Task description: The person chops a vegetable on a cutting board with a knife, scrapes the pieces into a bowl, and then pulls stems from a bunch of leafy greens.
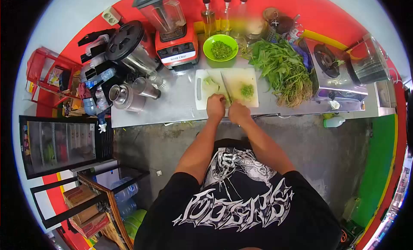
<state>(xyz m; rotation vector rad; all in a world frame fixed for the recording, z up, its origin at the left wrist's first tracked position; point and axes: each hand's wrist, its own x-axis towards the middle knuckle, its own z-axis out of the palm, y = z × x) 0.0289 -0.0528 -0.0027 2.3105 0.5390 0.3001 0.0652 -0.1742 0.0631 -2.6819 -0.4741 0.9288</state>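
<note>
Knife: its blade lies on the white board a little left of the frame's centre. It runs from the upper middle of the board down to its lower edge, between the two hands.

At the far left stands a red rack, with a glass-door cabinet below it. Right of these, the steel counter begins. On its left end lie tipped metal cups among plastic bottles. Further right, at the back, stands a red blender.

The left hand rests knuckles-up on the lower edge of the board, just left of the blade. Its fingers are curled under. What they press on is hidden, so I cannot tell whether they pinch anything. A pale green piece lies on the board above this hand. The right hand sits just right of the blade's lower end, almost touching the left hand. It is closed in a fist around the knife's handle, which is itself hidden. A small chopped pile lies on the board's right half, near the blade but apart from it.

Behind the board a green bowl holds more chopped greens, with oil bottles behind it against the red wall. Right of the board a big leafy bunch is spread on the counter, its stems pointing to the lower right. Just beside it stands a gas stove, then a clear jug. A green bottle lies below the stove at the counter's edge.
</note>
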